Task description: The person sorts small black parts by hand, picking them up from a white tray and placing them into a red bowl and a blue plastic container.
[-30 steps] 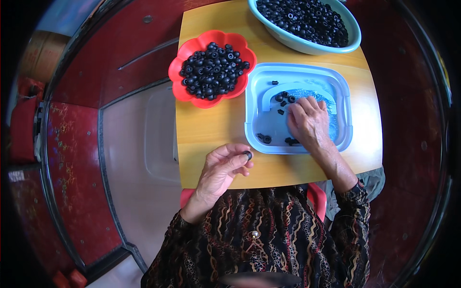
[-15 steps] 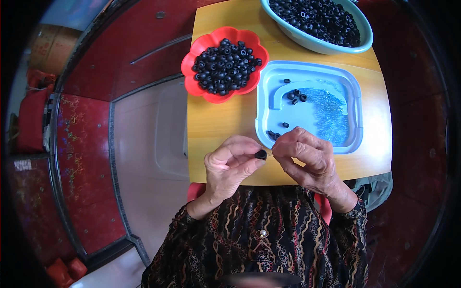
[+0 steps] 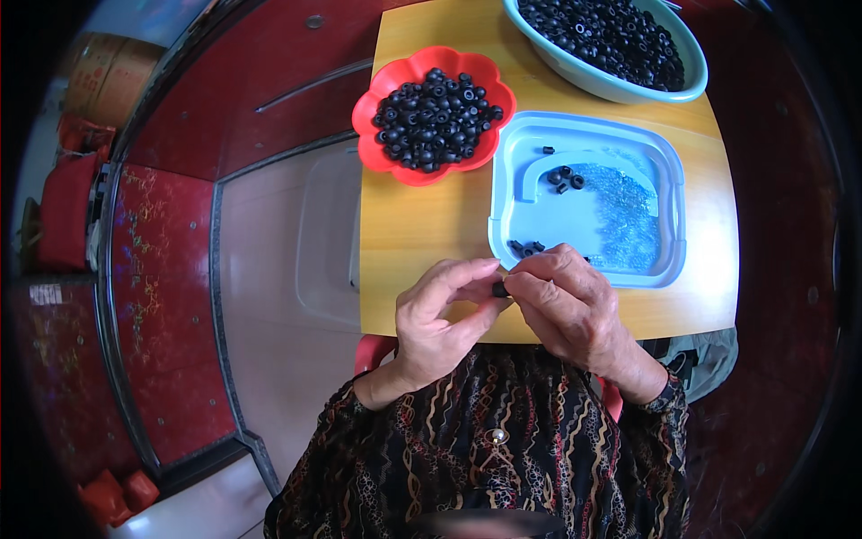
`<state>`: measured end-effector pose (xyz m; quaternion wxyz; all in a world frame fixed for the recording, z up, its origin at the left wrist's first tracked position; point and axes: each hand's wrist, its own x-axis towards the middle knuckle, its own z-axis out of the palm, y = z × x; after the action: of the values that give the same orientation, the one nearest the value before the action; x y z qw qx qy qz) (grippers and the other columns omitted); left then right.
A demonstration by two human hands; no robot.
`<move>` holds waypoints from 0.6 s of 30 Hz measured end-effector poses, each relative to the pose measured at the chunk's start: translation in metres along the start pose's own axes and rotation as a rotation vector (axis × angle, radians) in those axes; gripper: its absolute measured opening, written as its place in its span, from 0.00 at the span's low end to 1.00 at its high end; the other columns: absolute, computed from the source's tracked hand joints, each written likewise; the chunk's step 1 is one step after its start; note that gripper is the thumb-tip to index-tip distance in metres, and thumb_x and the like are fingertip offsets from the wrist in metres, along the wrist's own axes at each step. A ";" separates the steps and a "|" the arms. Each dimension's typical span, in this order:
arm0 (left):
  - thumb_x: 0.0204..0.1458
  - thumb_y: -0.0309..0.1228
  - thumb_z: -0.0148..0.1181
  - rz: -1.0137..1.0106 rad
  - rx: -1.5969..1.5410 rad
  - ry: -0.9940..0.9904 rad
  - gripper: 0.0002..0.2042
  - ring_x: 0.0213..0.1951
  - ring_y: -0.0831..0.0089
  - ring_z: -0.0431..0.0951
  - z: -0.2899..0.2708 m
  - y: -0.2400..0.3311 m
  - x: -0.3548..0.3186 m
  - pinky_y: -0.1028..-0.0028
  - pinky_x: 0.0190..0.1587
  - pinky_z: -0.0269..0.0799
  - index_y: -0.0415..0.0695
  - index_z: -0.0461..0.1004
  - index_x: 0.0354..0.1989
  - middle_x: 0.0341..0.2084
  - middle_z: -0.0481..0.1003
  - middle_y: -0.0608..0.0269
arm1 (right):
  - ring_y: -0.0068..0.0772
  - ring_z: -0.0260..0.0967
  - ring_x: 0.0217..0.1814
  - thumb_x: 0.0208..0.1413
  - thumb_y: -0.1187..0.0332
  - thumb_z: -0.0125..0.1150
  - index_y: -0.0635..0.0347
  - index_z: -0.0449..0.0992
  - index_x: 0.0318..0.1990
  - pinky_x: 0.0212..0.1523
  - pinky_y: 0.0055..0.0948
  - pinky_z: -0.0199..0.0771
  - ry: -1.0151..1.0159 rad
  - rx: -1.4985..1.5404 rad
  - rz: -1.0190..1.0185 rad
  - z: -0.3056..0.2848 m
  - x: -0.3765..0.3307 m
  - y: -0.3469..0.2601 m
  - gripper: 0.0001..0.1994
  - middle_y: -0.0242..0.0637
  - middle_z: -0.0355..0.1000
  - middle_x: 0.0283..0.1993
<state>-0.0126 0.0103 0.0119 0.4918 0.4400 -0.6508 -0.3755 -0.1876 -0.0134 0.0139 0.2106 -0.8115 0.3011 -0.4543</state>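
Just past the near edge of the tabletop, my left hand (image 3: 440, 314) pinches a small black ring-like rubber piece (image 3: 500, 290) between thumb and fingers. My right hand (image 3: 575, 310) meets it from the other side, its thumb and fingertips closed right beside the piece. Whatever those right fingertips hold is too small and covered to make out. Beyond my hands sits a light blue tray (image 3: 680, 216) with many small clear bluish pieces (image 3: 620, 216) heaped on its right. Several black pieces (image 3: 564, 178) lie loose in it, some close to my fingers.
A red flower-shaped bowl (image 3: 366, 121) full of black pieces stands at the table's left. Toward the far right is a larger teal basin (image 3: 620, 90), also filled with them. The wooden table (image 3: 422, 242) has dark red panels around it. A plastic bag (image 3: 714, 359) hangs at its right.
My hands have come together, the right fingertips now against the black piece. Another loose piece appears to lie in the tray's near left corner. The whole view has shifted slightly.
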 end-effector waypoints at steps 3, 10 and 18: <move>0.43 0.13 0.60 -0.230 -0.294 -0.042 0.20 0.36 0.77 0.77 -0.004 -0.002 -0.001 0.79 0.40 0.74 0.36 0.68 0.46 0.35 0.74 0.60 | 0.39 0.65 0.29 0.34 0.86 0.58 0.67 0.71 0.38 0.27 0.32 0.69 0.014 0.022 0.015 0.002 -0.002 -0.001 0.18 0.41 0.66 0.33; 0.45 0.15 0.60 -0.369 -0.508 -0.096 0.19 0.38 0.76 0.76 -0.009 -0.004 0.002 0.77 0.43 0.74 0.35 0.67 0.47 0.35 0.74 0.58 | 0.39 0.66 0.32 0.35 0.85 0.60 0.68 0.71 0.40 0.32 0.33 0.68 0.114 0.178 0.111 0.007 -0.008 0.000 0.18 0.41 0.68 0.35; 0.44 0.15 0.60 -0.491 -0.680 -0.154 0.17 0.39 0.74 0.76 -0.010 -0.013 0.000 0.77 0.45 0.73 0.35 0.68 0.45 0.37 0.74 0.57 | 0.37 0.64 0.33 0.34 0.82 0.64 0.68 0.72 0.40 0.31 0.33 0.66 0.083 0.109 -0.026 0.010 -0.012 0.002 0.19 0.40 0.66 0.35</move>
<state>-0.0003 0.0051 0.0020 0.4549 0.3655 -0.4007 -0.7063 -0.1844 -0.0061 0.0003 0.2356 -0.7833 0.2737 -0.5060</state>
